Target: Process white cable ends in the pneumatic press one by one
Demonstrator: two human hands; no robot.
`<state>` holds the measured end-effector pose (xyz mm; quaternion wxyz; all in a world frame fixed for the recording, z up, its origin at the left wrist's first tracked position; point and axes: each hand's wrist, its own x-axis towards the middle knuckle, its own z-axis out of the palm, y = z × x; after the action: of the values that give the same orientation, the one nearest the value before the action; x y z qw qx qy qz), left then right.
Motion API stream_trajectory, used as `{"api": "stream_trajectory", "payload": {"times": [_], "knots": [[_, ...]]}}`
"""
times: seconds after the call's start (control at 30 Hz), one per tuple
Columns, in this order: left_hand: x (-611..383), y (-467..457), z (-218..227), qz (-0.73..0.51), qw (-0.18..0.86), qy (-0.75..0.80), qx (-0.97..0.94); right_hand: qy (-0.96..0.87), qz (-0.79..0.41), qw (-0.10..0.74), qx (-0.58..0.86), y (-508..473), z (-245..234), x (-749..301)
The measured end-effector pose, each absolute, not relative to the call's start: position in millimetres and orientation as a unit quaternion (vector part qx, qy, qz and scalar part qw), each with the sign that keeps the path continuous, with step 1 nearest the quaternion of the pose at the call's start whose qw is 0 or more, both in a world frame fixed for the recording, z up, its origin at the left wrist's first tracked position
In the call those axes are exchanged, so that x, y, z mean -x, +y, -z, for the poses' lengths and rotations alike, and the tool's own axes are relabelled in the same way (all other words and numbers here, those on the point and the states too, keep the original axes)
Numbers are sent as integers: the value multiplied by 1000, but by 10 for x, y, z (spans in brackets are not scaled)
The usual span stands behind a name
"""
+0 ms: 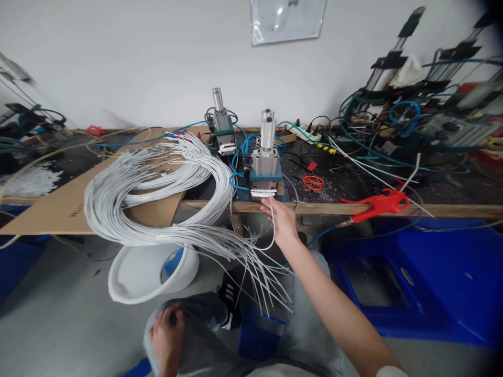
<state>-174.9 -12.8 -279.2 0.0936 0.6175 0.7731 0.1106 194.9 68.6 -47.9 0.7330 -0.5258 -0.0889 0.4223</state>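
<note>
My right hand (pixel 282 222) pinches a white cable (pixel 273 230) just below a small pneumatic press (pixel 266 157) at the bench edge. The cable's upper end reaches the white block (pixel 263 193) on the press front; whether it sits inside cannot be told. From my fingers the cable curves down and left toward a large coiled bundle of white cables (pixel 118 220), whose loose ends fan out over the edge. On my knee rests my left hand (pixel 167 335), its fingers curled; a dark spot shows between them, and I cannot make out what it is.
A second press (pixel 222 125) stands behind left. Cardboard (pixel 58 209) lies under the bundle, with a white bucket (pixel 153 272) below. To the right are orange-handled scissors (pixel 313 182), a red air gun (pixel 379 204), a power strip (pixel 304 131) and a blue plastic stool (pixel 432 283).
</note>
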Motion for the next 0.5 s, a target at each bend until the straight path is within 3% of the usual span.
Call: {"api": "stream_trajectory", "payload": {"times": [0.5], "knots": [[1753,-132,2812,-114,75,771,-622,-82,-441,722,527,678,399,-1931]]}}
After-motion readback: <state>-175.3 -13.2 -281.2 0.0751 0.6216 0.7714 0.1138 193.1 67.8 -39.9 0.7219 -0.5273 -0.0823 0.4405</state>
